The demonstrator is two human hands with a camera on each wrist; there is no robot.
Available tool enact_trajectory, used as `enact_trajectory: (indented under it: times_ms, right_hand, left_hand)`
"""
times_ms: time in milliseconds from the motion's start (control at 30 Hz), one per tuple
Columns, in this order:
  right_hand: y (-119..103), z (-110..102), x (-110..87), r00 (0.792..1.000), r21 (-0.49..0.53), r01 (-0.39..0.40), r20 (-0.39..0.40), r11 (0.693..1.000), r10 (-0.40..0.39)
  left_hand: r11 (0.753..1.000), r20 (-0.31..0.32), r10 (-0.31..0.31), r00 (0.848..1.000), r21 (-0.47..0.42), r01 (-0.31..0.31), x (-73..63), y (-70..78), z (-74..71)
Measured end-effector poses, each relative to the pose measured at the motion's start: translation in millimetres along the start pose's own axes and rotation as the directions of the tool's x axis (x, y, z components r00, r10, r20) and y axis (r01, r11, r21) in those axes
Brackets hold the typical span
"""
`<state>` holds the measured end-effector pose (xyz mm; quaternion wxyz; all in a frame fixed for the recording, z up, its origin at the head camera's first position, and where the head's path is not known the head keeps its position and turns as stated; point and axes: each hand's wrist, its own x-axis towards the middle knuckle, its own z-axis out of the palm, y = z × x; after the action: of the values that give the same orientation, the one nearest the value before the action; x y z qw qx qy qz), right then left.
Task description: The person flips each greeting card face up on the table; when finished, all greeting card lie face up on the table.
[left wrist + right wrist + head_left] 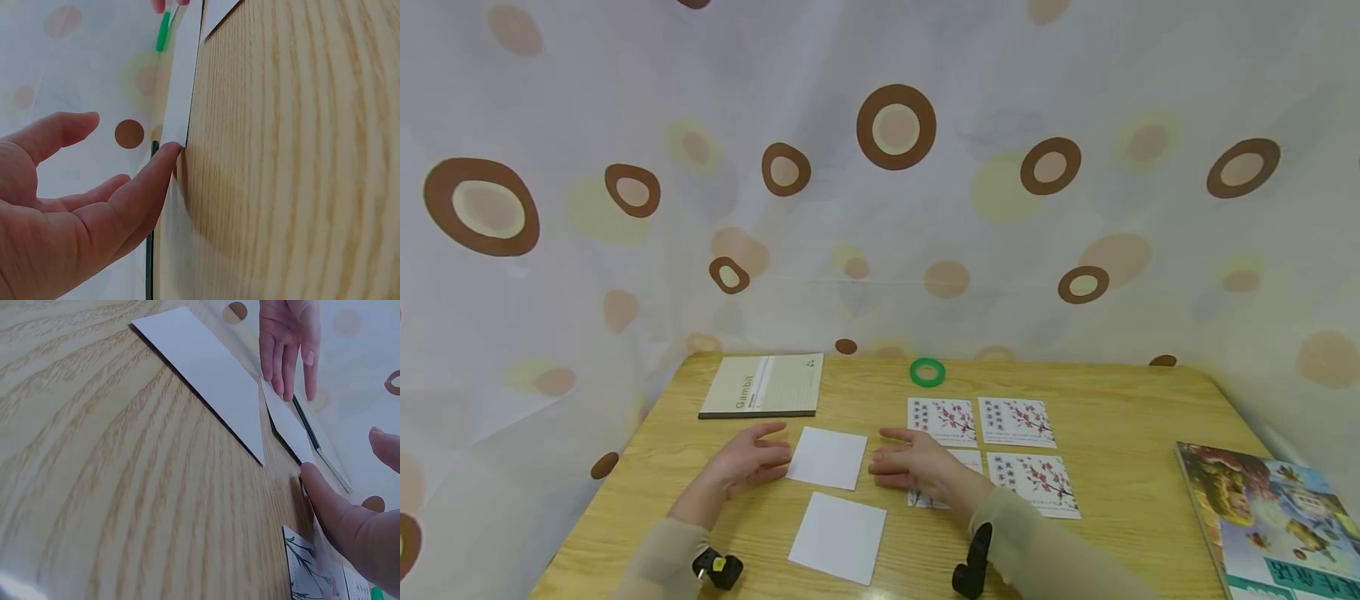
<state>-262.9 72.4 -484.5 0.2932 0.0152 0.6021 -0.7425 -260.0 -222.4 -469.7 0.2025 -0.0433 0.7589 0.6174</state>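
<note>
A blank white square card (827, 458) lies on the wooden table between the two hands. My left hand (748, 458) is at its left edge, fingers relaxed; in the left wrist view a fingertip (170, 150) meets the card's corner. On the other side, my right hand (917, 465) faces the card's right edge with loosely bent fingers. The right wrist view shows a fingertip (310, 472) right at that edge. A second blank white card (838, 537) lies nearer the body. Beneath the right hand, one printed card (967, 458) is partly hidden.
More cards printed with pink blossom and characters (1017, 422) lie to the right in rows. A green tape roll (927, 372) sits at the back. The notebook (763, 385) is at the back left, an illustrated book (1273, 521) at the right edge. A dotted curtain (970, 317) hangs behind.
</note>
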Motion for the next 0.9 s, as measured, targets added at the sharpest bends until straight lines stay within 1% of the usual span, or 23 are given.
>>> enact_trajectory:
  times_ms: [167,267,467,667,833,900]
  right_hand:
    - [1.0,1.8,0.7,1.000,0.035,-0.014,-0.003,0.999,0.014]
    - [2.5,2.4,1.9,1.000,0.056,-0.010,0.004,0.998,0.010]
    - [4.7,3.8,2.5,1.000,0.080,-0.016,-0.005,0.997,0.017]
    - [4.9,4.7,3.1,1.000,0.097,-0.009,-0.009,0.995,0.010]
    - [4.6,6.5,4.5,1.000,0.106,0.000,-0.014,0.994,0.001]
    - [4.7,7.5,5.6,1.000,0.100,0.005,-0.024,0.995,-0.002]
  left_hand:
    - [1.000,0.034,0.011,0.999,-0.016,-0.010,2.7,0.3,2.4]
    - [1.000,0.035,0.003,0.999,-0.028,-0.002,3.2,-0.5,4.0]
    - [0.999,0.008,-0.022,1.000,-0.044,0.022,3.9,-1.7,6.4]
    - [0.998,-0.022,-0.031,0.999,-0.050,0.030,4.8,-1.4,9.6]
    - [0.998,-0.028,-0.033,0.999,-0.048,0.032,6.1,-2.7,12.1]
    - [0.998,-0.017,-0.033,0.999,-0.058,0.032,6.3,-3.3,12.4]
